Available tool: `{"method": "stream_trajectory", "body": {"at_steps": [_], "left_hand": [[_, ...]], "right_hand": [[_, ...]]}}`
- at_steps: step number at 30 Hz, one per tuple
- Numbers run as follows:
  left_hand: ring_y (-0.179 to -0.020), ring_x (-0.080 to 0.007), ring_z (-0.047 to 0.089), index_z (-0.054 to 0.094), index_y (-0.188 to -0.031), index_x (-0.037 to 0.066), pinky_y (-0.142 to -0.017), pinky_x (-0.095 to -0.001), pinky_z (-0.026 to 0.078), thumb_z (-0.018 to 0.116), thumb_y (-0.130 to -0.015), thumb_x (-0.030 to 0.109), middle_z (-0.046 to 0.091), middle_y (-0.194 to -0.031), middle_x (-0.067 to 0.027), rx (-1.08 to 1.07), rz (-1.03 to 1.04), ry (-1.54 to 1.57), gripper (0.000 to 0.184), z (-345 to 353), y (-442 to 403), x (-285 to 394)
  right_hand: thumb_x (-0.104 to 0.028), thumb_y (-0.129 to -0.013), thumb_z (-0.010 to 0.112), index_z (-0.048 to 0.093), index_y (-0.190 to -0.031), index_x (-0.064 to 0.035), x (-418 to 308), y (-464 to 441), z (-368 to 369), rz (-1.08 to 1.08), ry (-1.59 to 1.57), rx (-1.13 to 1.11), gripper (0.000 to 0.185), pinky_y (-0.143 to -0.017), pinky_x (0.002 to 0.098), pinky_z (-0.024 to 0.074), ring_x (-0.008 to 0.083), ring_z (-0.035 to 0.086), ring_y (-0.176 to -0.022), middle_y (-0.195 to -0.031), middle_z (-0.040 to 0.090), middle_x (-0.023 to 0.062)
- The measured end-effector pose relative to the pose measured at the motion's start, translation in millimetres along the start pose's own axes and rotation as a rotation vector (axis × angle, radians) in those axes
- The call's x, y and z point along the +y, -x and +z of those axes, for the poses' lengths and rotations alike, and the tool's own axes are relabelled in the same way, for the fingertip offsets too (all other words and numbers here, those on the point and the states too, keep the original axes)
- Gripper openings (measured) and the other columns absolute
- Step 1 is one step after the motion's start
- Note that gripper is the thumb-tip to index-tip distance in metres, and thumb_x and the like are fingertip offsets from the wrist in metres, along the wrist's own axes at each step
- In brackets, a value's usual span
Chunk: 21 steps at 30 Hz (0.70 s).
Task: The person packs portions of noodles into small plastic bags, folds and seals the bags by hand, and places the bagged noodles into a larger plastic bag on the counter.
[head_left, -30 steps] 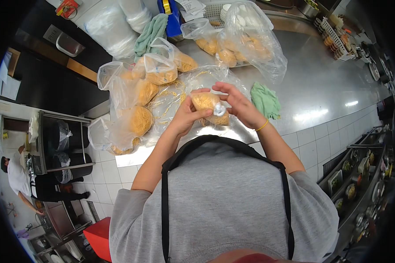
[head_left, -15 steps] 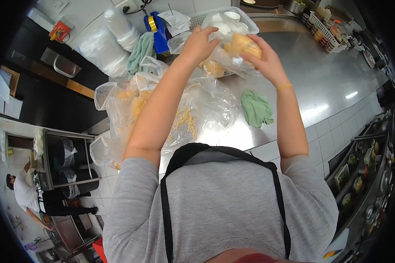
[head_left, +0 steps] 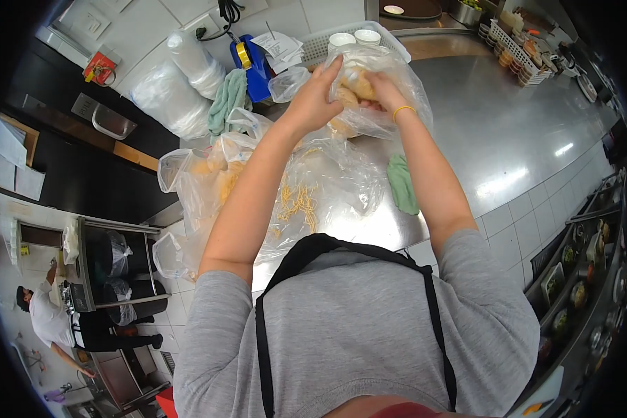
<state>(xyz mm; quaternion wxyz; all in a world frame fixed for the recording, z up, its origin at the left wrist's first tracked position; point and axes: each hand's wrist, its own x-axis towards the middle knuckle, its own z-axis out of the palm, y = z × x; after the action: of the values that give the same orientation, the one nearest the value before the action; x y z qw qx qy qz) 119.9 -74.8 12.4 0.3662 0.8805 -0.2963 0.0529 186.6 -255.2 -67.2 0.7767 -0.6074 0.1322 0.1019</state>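
Note:
At the back of the steel counter, a large clear plastic bag (head_left: 414, 87) stands with its mouth toward me, holding several yellowish bundles that look like bagged noodles. My left hand (head_left: 315, 103) grips the bag's left side, thumb and fingers around its edge. Inside the bag, my right hand (head_left: 389, 96) is closed around a noodle bundle (head_left: 357, 83); the plastic partly hides its fingers. Loose noodle strands (head_left: 298, 205) lie on a spread clear plastic sheet or bag (head_left: 348, 177) nearer my body. More bagged noodles (head_left: 226, 182) sit left, partly behind my left forearm.
A green cloth (head_left: 403, 184) lies beside my right forearm. Behind the bag stands a white basket (head_left: 317, 45) with white cups (head_left: 367, 37). A blue tape dispenser (head_left: 258, 73), another green cloth (head_left: 228, 97) and plastic-wrapped stacks (head_left: 171, 101) line the back left. Another person (head_left: 52, 324) works far left.
My right hand has moved left and into the large bag with the noodle bundle. The bag now opens wider around that hand. My left hand stays at the bag's left side.

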Motion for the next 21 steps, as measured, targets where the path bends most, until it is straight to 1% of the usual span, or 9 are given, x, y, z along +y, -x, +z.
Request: {"method": "stream_trajectory", "body": {"at_steps": [2,5,9,11,12,15,17,19,21], "left_hand": [[-0.086,-0.0212,0.05,0.023,-0.139,0.015,-0.074,-0.0255,0.042,0.056,-0.066,0.003,0.035,-0.133,-0.0189,-0.018,-0.071,-0.007,0.081,3.1,-0.2,2.3],[-0.098,-0.0248,0.048,0.024,-0.138,0.014,-0.077,-0.0261,0.041,0.056,-0.066,0.004,0.037,-0.133,-0.0155,0.022,-0.019,0.004,0.08,3.2,-0.6,0.1],[-0.105,-0.0278,0.044,0.024,-0.138,0.014,-0.08,-0.0266,0.04,0.057,-0.067,0.005,0.038,-0.134,-0.014,-0.017,-0.078,0.052,0.079,-2.8,-0.6,-2.3],[-0.096,-0.0248,0.048,0.023,-0.139,0.015,-0.078,-0.026,0.04,0.056,-0.067,0.005,0.038,-0.134,-0.0147,-0.014,-0.058,-0.005,0.08,-3.3,-0.4,-4.6],[-0.086,-0.0217,0.051,0.023,-0.139,0.019,-0.076,-0.0258,0.041,0.061,-0.068,0.009,0.035,-0.136,-0.0132,-0.025,-0.083,0.043,0.081,-5.5,0.0,-1.8],[-0.076,-0.0196,0.05,0.025,-0.138,0.025,-0.075,-0.0271,0.043,0.066,-0.071,0.016,0.031,-0.138,-0.0118,-0.021,-0.063,-0.043,0.079,-16.9,9.7,9.0],[-0.085,-0.0224,0.052,0.033,-0.135,0.026,-0.08,-0.031,0.044,0.068,-0.073,0.022,0.028,-0.139,-0.0116,0.015,-0.033,0.016,0.071,-33.5,24.5,7.7],[-0.096,-0.026,0.052,0.04,-0.13,0.023,-0.084,-0.0353,0.043,0.067,-0.074,0.022,0.033,-0.136,-0.0125,0.248,0.111,-0.285,0.062,-58.2,44.6,-3.6],[-0.106,-0.0302,0.048,0.049,-0.122,0.018,-0.087,-0.0387,0.042,0.066,-0.074,0.022,0.039,-0.129,-0.0134,0.363,0.059,-0.485,0.052,-85.0,68.5,-34.1]], "right_hand": [[-0.035,-0.084,0.046,0.048,-0.116,-0.0068,8.8,-15.3,-7.0,-0.345,0.972,0.124,0.042,-0.083,0.0395,0.0437,0.0316,0.055,-0.097,-0.105,0.054,0.0169],[-0.035,-0.084,0.046,0.051,-0.114,-0.0082,-3.2,0.6,-3.8,-0.531,1.288,0.276,0.041,-0.084,0.0395,0.0423,0.0319,0.054,-0.098,-0.106,0.053,0.0166],[-0.031,-0.083,0.05,0.054,-0.111,-0.0083,-10.2,2.6,-7.5,-0.678,1.007,0.094,0.036,-0.083,0.0389,0.0426,0.0318,0.054,-0.097,-0.105,0.053,0.0156],[-0.025,-0.082,0.054,0.056,-0.107,-0.0077,-4.6,9.9,-7.5,-0.693,1.165,-0.014,0.031,-0.082,0.0376,0.043,0.0313,0.054,-0.096,-0.105,0.053,0.0151],[-0.025,-0.082,0.054,0.056,-0.107,-0.0077,-2.7,10.7,-8.1,-0.692,1.167,-0.032,0.031,-0.082,0.0376,0.043,0.0313,0.054,-0.096,-0.105,0.053,0.0151],[-0.021,-0.08,0.057,0.058,-0.103,-0.0073,-3.8,10.5,-13.9,-0.682,1.071,-0.084,0.027,-0.083,0.0362,0.0431,0.0282,0.056,-0.093,-0.105,0.054,0.014],[-0.022,-0.08,0.059,0.061,-0.094,-0.0057,-4.8,16.2,-16.6,-0.674,0.981,-0.062,0.021,-0.075,0.0328,0.0448,0.0218,0.058,-0.081,-0.094,0.057,0.011],[-0.022,-0.08,0.06,0.061,-0.089,-0.0045,-20.4,38.7,-3.0,-0.74,0.892,-0.024,0.02,-0.07,0.0307,0.0443,0.0188,0.056,-0.075,-0.087,0.057,0.009],[-0.022,-0.08,0.061,0.061,-0.085,-0.0033,-35.9,66.6,14.5,-0.793,0.799,0.018,0.019,-0.064,0.0287,0.0439,0.0157,0.055,-0.069,-0.08,0.057,0.0069]]}}
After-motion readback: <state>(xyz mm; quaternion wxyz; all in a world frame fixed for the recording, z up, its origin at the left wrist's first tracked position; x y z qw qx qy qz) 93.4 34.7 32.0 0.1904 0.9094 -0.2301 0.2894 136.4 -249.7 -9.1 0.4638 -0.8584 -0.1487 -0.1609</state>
